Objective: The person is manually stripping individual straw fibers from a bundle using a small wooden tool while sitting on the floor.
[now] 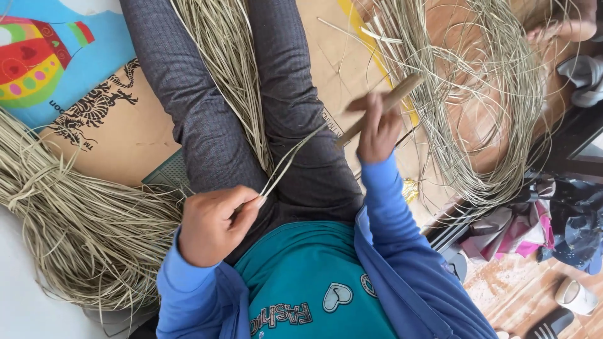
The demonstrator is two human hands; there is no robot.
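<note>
My left hand (217, 223) pinches the near end of a thin pale grass strip (286, 163) that runs up across my lap. My right hand (377, 132) grips a wooden stick (380, 110) held slantwise, its far end pointing up and right; the strip's far end reaches toward the stick. A long bundle of dried grass strips (229, 69) lies between my legs in grey trousers (201, 119). I wear blue sleeves and a teal shirt.
A big heap of dried grass (81, 226) lies at the left. A tangled loose pile of strips (483, 94) lies at the right on brown cardboard (125, 144). A colourful mat (38, 56) is at top left. Crumpled cloth (534, 226) and sandals (565, 307) lie at lower right.
</note>
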